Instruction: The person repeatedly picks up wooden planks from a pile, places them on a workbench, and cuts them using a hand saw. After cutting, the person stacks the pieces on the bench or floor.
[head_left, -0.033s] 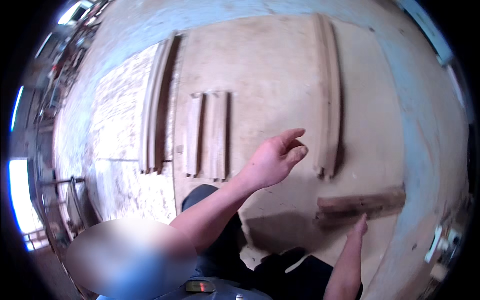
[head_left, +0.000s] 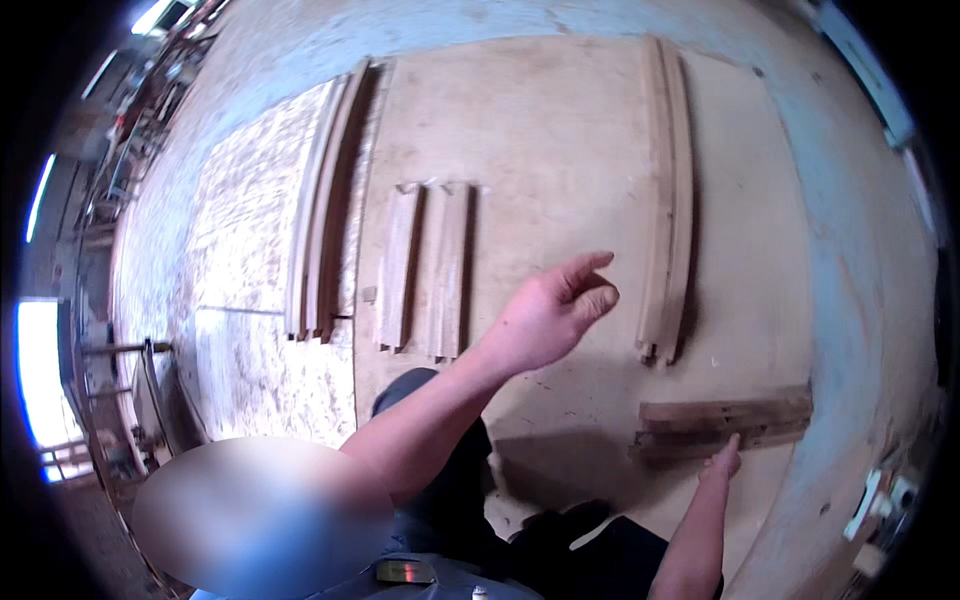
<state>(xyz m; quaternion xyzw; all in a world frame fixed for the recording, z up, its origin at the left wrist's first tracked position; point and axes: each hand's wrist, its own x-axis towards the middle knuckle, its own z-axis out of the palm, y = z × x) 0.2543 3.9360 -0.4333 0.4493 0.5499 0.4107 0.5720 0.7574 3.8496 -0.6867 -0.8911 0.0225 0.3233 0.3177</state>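
Observation:
My left hand [head_left: 562,310] hangs over the board in the middle, its index finger and thumb apart and nothing between them. To its right stretches a pair of long grooved wooden strips [head_left: 665,200], apart from the fingertips. My right hand [head_left: 725,460] is at the lower right, index finger stretched out toward a pair of darker short wooden pieces [head_left: 725,415]. The fingertip overlaps their near edge; whether it touches I cannot tell. Two short light wooden pieces, a left one [head_left: 400,265] and a right one [head_left: 452,270], lie left of my left hand.
More long wooden strips [head_left: 325,210] lie farther left, beside a glaring, patchy panel [head_left: 240,240]. All the wood lies on broad tan boards [head_left: 540,120] over a bluish floor [head_left: 845,300]. Cluttered racks [head_left: 130,150] line the left edge; my legs [head_left: 450,490] are at the bottom.
The view has shifted slightly, so the wooden pieces appear a little farther right. My right hand sits slightly farther right in the picture. Both hands keep nearly the same pose.

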